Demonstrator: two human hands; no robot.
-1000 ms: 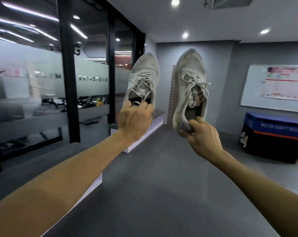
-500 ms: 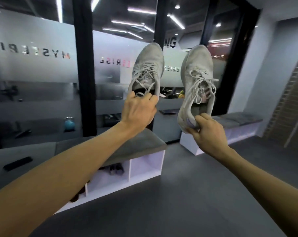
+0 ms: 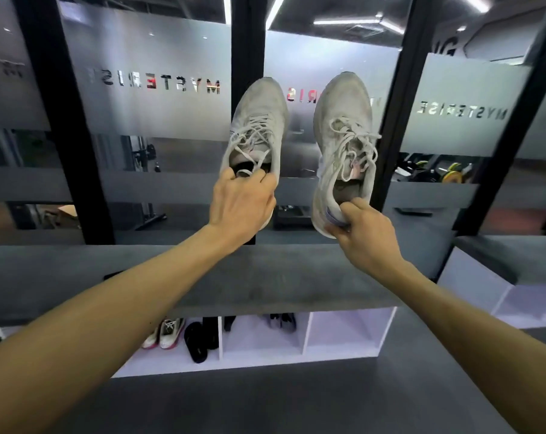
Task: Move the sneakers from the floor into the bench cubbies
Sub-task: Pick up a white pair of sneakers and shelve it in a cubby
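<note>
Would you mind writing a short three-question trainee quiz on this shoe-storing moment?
1. True or false: the left hand and the right hand each hold one pale sneaker, the left sneaker and the right sneaker.
2. Which cubby of the bench shows no shoes: A) the left one with the pink-soled sneakers, B) the middle one with the dark shoes, C) the right cubby?
3. Fill in: both held sneakers point toe ____.

Key: 1 true; 2 C; 3 up.
</note>
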